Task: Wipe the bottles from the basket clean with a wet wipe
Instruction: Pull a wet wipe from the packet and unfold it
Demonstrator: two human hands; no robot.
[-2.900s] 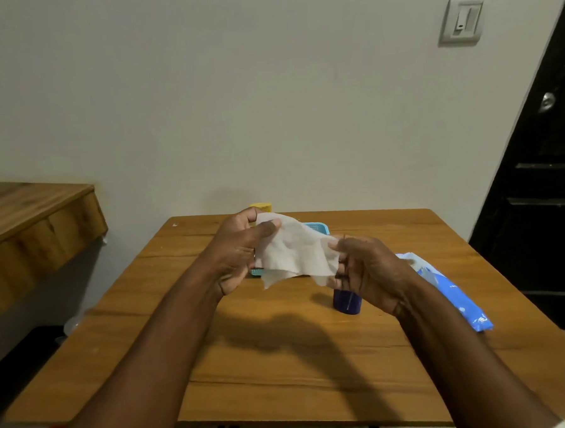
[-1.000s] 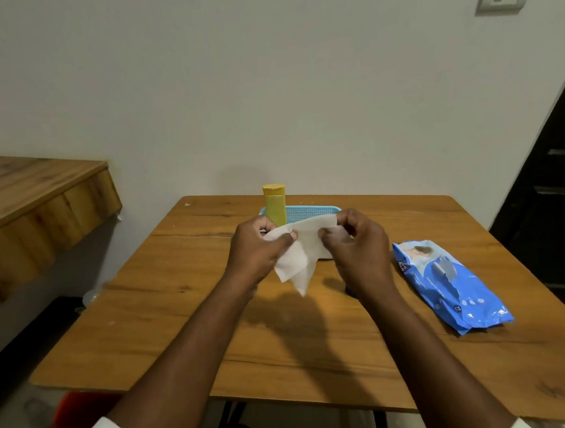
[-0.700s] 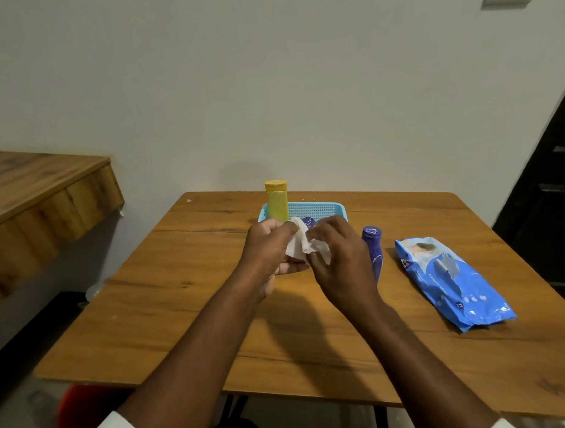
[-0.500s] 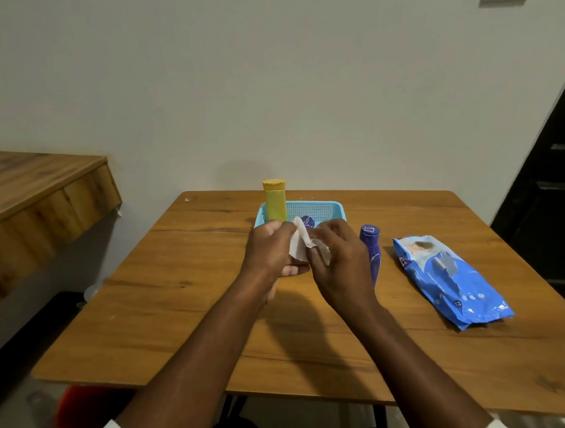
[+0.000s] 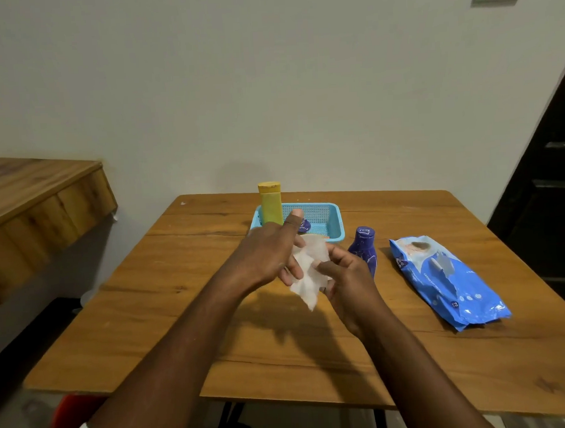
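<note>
Right hand [image 5: 345, 276] pinches the white wet wipe [image 5: 308, 271], which hangs above the table [image 5: 182, 317]; left hand [image 5: 270, 250] lies against it, fingers straight, thumb up. Purple bottle [image 5: 363, 249] stands just right of the hands, wipe pack [image 5: 448, 280] farther right. Beyond, a yellow bottle [image 5: 270, 204] stands in the blue basket [image 5: 334, 221] near the pale wall [image 5: 267, 83].

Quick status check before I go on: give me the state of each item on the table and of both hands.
Wet wipe: folded, off the table, between both hands.
Left hand: fingers straight, against the wipe.
Right hand: pinches the wipe.
Yellow bottle: upright in the basket, capped.
Basket: on the table, a purple item inside.
Purple bottle: upright on the table, capped.
Wipes pack: lying flat.
</note>
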